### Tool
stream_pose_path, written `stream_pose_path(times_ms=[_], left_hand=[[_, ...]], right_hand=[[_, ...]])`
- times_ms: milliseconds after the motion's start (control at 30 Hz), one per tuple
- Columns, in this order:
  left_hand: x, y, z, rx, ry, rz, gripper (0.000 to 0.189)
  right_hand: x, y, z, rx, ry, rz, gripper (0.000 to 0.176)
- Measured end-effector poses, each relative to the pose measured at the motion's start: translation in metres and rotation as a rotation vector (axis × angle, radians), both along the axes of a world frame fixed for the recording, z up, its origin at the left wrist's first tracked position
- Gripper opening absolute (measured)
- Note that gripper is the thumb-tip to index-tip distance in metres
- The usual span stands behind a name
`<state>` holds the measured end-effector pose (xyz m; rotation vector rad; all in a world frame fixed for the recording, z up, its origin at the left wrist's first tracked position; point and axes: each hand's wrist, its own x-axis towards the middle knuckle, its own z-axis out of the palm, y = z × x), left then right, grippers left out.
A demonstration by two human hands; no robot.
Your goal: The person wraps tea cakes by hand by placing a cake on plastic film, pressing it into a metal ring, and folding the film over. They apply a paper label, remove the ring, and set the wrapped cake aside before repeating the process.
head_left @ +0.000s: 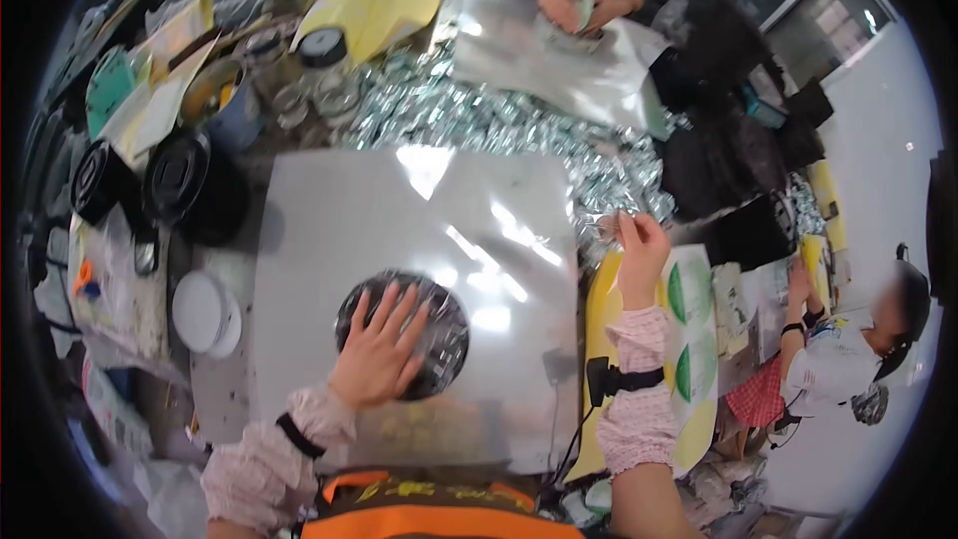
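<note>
My left hand (pixel 380 349) lies flat, fingers spread, on a dark round disc (pixel 446 344) with a glossy, patterned surface. The disc rests on a large smooth grey sheet (pixel 329 220) that reflects bright patches of light. Off to the right, my right hand (pixel 644 252) is raised at the sheet's right edge, beside a heap of shiny silver foil strips (pixel 619 180). Its thumb and fingertips are pinched together; what is between them, if anything, is too small to tell. Just below it lies a yellow-and-white sheet with green round prints (pixel 691 289).
Black lidded buckets (pixel 190 185), white round lids (pixel 203 311) and clear jars (pixel 334 90) stand at the left. Across the table a person's hands (pixel 574 10) hold a small pale round item. Another person (pixel 833 359) is at the right. Dark stacked material (pixel 728 150) lies at the right back.
</note>
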<state>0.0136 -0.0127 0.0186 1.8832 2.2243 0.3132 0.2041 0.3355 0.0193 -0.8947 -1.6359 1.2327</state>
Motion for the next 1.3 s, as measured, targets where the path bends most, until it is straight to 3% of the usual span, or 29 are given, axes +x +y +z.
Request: stream_pose_path(times_ms=[33, 100, 133, 167, 200, 233, 267, 333, 367, 467, 600, 633, 733, 833, 900, 933, 967, 1033, 1133, 1233, 1300], left_hand=[[0.002, 0.0, 0.001, 0.024, -0.026, 0.019, 0.069], [-0.002, -0.002, -0.007, 0.117, -0.112, 0.048, 0.08], [-0.004, -0.006, -0.015, 0.232, -0.249, 0.068, 0.083], [-0.005, -0.01, -0.022, 0.348, -0.387, 0.088, 0.086], [-0.007, -0.015, -0.026, 0.462, -0.527, 0.111, 0.089], [-0.009, -0.018, -0.021, 0.455, -0.491, 0.105, 0.095], [-0.009, -0.019, -0.012, 0.381, -0.385, 0.077, 0.093], [-0.005, -0.011, 0.005, 0.241, -0.185, 0.012, 0.09], [-0.002, -0.008, -0.008, 0.175, -0.118, 0.091, 0.082], [0.004, -0.001, -0.01, 0.081, -0.01, 0.11, 0.077], [0.004, 0.001, -0.008, 0.038, 0.029, 0.096, 0.078], [0.003, -0.001, -0.005, 0.044, -0.011, 0.077, 0.077], [0.006, -0.001, -0.01, 0.133, 0.012, 0.072, 0.067], [0.012, 0.002, -0.007, 0.117, 0.064, 0.059, 0.057], [0.005, -0.003, -0.015, 0.138, 0.013, 0.037, 0.054], [0.005, -0.006, -0.017, 0.148, -0.009, 0.033, 0.053], [0.006, -0.004, -0.014, 0.16, -0.024, 0.049, 0.057], [0.006, -0.004, -0.012, 0.159, -0.003, 0.037, 0.06], [0.01, -0.002, -0.008, 0.153, 0.023, 0.031, 0.061], [0.012, 0.0, 0.002, 0.145, -0.008, 0.029, 0.055], [0.011, -0.001, 0.003, 0.164, -0.017, 0.035, 0.05]], right_hand=[[-0.006, -0.036, 0.016, -0.283, 0.104, 0.15, 0.008], [-0.026, -0.11, 0.024, -0.557, -0.044, 0.532, 0.005], [-0.042, -0.149, 0.015, -0.531, -0.09, 0.608, 0.004], [-0.053, -0.174, 0.009, -0.332, -0.216, 0.738, 0.009], [-0.063, -0.2, -0.009, -0.253, -0.175, 0.641, 0.01], [-0.071, -0.209, -0.003, -0.209, -0.275, 0.602, 0.013], [-0.077, -0.216, 0.005, -0.17, -0.377, 0.56, 0.015], [-0.079, -0.221, 0.003, -0.188, -0.235, 0.526, 0.025], [-0.078, -0.221, 0.003, -0.188, -0.168, 0.507, 0.029], [-0.061, -0.217, 0.026, 0.548, -0.536, 0.314, 0.041], [-0.065, -0.225, -0.01, 0.313, -0.59, 0.554, 0.022], [-0.066, -0.227, -0.013, 0.485, -0.57, 0.538, 0.012], [-0.065, -0.241, -0.024, 0.539, -0.443, 0.387, 0.004], [-0.033, -0.223, -0.027, 0.403, -0.114, 0.368, 0.005], [0.034, -0.19, -0.036, 0.531, -0.273, 0.059, 0.008], [0.08, -0.166, -0.031, 0.646, -0.55, -0.074, 0.012], [0.122, -0.15, -0.036, 0.478, -0.495, -0.391, 0.019], [0.222, -0.121, -0.051, 0.727, -1.051, -0.7, 0.025], [0.277, -0.118, -0.069, 0.819, -1.176, -0.611, 0.031], [0.282, -0.102, -0.057, 0.055, -0.548, -0.814, 0.031], [0.288, -0.098, -0.047, 0.073, -0.588, -0.758, 0.027]])
